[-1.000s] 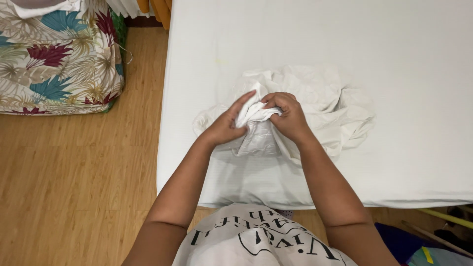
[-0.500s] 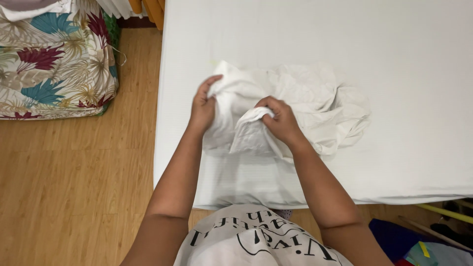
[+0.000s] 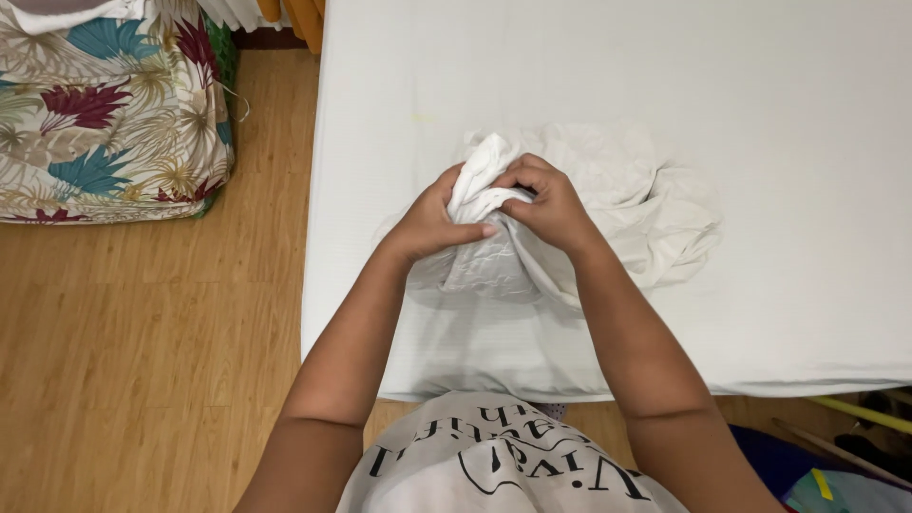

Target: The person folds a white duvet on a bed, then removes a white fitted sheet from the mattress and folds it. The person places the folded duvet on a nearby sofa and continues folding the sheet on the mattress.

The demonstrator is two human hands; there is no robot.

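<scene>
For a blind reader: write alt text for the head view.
Both hands, left hand and right hand, bunch a crumpled white cloth together in a close grip on a white bed. A flowered cushion sits on the wooden floor to the left.

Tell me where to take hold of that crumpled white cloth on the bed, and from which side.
Probably the bunched fold at the near-left end of the white cloth, where both hands already meet: left hand and right hand pinch it between them. It stands up off the white bed, so fingers can close around it. Come from the near edge; the rest lies spread flat to the right, offering little to pinch.
</scene>
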